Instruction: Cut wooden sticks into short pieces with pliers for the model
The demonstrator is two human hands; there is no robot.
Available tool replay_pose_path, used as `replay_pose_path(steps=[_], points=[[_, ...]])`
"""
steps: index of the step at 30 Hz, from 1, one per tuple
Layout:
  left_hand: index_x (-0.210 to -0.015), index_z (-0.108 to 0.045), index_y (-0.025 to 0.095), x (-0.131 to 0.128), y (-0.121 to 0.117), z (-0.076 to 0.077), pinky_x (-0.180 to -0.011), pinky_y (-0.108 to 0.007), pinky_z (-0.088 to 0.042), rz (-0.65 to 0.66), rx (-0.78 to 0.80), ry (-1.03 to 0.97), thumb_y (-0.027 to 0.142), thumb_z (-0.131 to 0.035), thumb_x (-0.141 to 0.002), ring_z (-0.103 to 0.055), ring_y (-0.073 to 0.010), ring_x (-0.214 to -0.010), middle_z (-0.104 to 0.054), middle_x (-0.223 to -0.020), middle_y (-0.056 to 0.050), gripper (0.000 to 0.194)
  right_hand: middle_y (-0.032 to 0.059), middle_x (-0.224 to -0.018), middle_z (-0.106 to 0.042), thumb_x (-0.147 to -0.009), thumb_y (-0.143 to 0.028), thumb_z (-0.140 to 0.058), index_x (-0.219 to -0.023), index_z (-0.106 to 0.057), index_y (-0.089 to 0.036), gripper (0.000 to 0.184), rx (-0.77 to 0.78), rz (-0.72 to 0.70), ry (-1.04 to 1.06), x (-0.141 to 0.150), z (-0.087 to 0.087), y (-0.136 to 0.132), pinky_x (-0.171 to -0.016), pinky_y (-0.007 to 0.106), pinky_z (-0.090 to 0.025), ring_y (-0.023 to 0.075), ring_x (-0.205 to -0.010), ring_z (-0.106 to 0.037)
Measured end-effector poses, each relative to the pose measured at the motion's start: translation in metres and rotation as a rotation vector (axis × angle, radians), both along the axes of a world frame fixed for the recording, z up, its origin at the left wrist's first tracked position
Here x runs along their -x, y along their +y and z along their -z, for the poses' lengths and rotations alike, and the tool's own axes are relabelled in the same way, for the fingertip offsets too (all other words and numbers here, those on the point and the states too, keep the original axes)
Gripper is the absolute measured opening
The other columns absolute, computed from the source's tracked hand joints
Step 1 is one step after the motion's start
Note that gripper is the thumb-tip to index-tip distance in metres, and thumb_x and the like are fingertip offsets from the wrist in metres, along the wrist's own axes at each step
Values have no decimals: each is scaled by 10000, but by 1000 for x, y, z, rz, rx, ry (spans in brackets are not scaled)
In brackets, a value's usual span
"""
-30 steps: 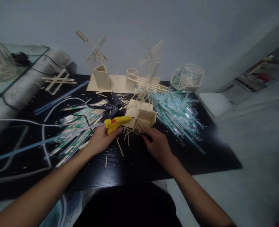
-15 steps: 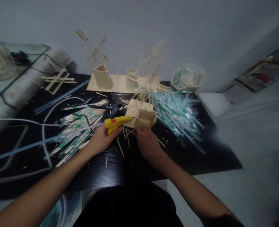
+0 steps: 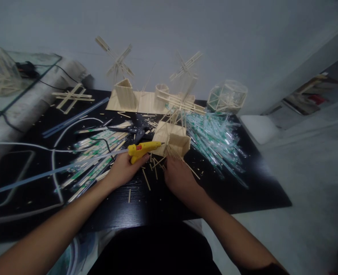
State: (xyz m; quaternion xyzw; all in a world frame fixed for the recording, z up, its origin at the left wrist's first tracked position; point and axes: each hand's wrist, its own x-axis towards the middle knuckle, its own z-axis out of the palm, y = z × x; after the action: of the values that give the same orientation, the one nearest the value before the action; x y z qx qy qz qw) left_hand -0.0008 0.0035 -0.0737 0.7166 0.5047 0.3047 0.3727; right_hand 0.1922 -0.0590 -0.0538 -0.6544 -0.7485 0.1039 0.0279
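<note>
My left hand [image 3: 123, 168] is wrapped round a yellow hot glue gun [image 3: 141, 151], its nozzle pointing right toward a small wooden box [image 3: 180, 143]. A glue stick [image 3: 100, 156] runs out of the gun's back to the left. The box, built of thin sticks and open at the top, stands on a square wooden base [image 3: 161, 133]. My right hand [image 3: 178, 175] is closed at the near side of the box. Thin wooden sticks show by its fingertips, but I cannot tell what the fingers hold.
A windmill-like stick frame [image 3: 180, 105] rises behind the base. Stick towers [image 3: 125, 95] stand at the back. Plastic-wrapped sticks [image 3: 214, 137] lie right, more packets [image 3: 94, 152] left, with black pliers [image 3: 138, 130] between. A white cable [image 3: 53, 168] loops across the black table [image 3: 214, 194].
My right hand has shifted slightly down and right, and its fingers have drawn back a little from the box. My left hand keeps the glue gun in nearly the same place.
</note>
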Motion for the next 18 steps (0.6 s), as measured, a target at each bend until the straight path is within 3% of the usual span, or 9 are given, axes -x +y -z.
replay_pose_path(steps=[8, 14, 18], points=[[-761, -690, 208, 0, -1, 0, -603, -282, -488, 5, 29, -6, 471, -638, -841, -650, -214, -705, -619, -566, 8, 279, 171, -932, -715, -950, -120, -483, -960, -666, -111, 184, 24, 78, -38, 2, 8, -8, -772, 360, -527, 285, -917, -689], [-808, -691, 206, 0, -2, 2, -565, -267, -472, 13, 48, -29, 492, -620, -861, -643, -202, -680, -580, -530, 27, 299, 177, -944, -729, -946, -123, -505, -994, -678, -105, 180, 118, 70, -73, 6, -3, -12, -748, 338, -506, 288, -963, -698], [-805, -686, 201, 0, -2, 3, -539, -263, -453, 18, 65, -24, 526, -617, -860, -627, -196, -643, -548, -499, 38, 337, 135, -897, -739, -956, -153, -538, -911, -684, -121, 156, 174, 96, 28, -6, -14, -17, -708, 307, -461, 247, -858, -705]])
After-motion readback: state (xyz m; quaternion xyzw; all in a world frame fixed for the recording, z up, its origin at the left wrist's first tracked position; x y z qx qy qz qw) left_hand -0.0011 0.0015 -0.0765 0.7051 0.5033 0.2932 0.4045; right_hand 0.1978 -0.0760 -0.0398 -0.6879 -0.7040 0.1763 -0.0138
